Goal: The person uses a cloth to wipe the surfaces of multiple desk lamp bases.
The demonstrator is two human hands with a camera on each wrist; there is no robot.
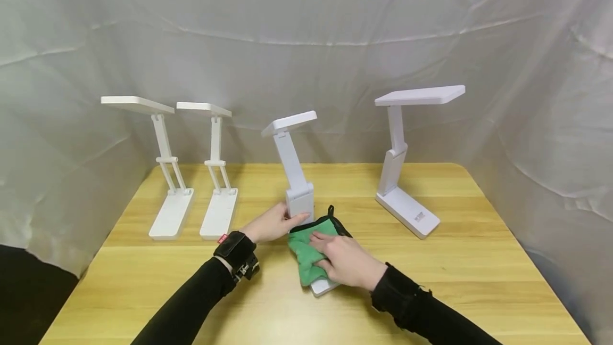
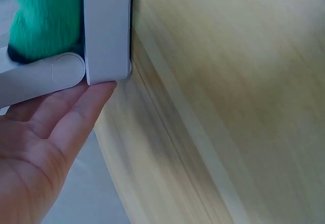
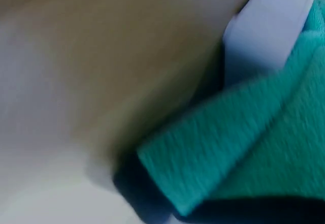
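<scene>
A white folding desk lamp (image 1: 293, 164) stands at the middle of the table, its head tilted. My left hand (image 1: 274, 223) grips the lamp's lower arm near the base, thumb across the front. In the left wrist view, fingers (image 2: 76, 115) reach under the hinge end. My right hand (image 1: 351, 260) holds a green cloth (image 1: 304, 254) with black edging and a loop against the lamp's base (image 1: 323, 286). The base's front end shows below the cloth. In the right wrist view the cloth (image 3: 244, 142) drapes over the base; that hand is not seen there.
Two white lamps, an outer one (image 1: 165, 174) and an inner one (image 1: 217, 174), stand at the left. Another unfolded lamp (image 1: 399, 174) is at the right, with a small label on its base. A pale sheet (image 1: 306, 31) hangs behind the wooden table (image 1: 479, 281).
</scene>
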